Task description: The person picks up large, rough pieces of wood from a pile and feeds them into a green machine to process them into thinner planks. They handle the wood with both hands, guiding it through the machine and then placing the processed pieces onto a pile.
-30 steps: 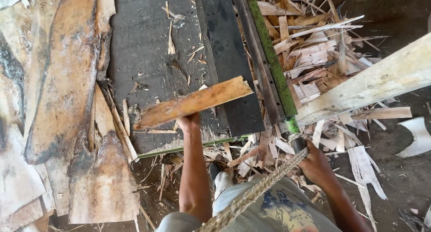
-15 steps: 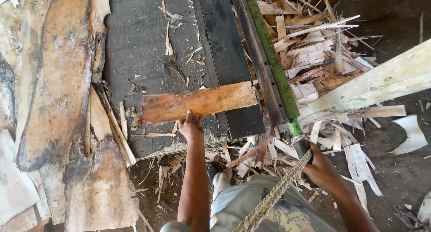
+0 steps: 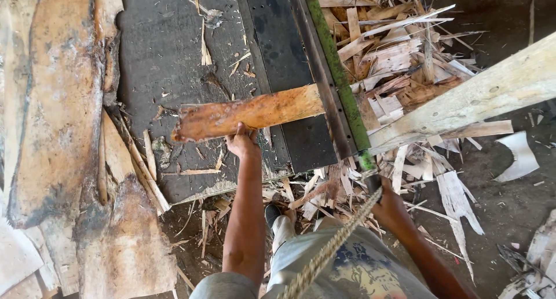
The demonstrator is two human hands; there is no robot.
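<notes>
Head view: left hand (image 3: 242, 141) grips a wood slab's (image 3: 249, 112) near edge on the dark bench (image 3: 168, 73); right hand (image 3: 389, 205) is closed on the green lever's (image 3: 336, 73) handle.
Best kept flat and square across the bench's right edge. Slab is orange-brown, rough, bark-edged, lying crosswise under the lever; offcuts (image 3: 399, 61) pile beyond.

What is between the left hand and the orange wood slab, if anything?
Nothing visible. The left hand already touches the near edge of the wood slab, which lies across the dark bench. The right hand is apart, at the green lever.
</notes>
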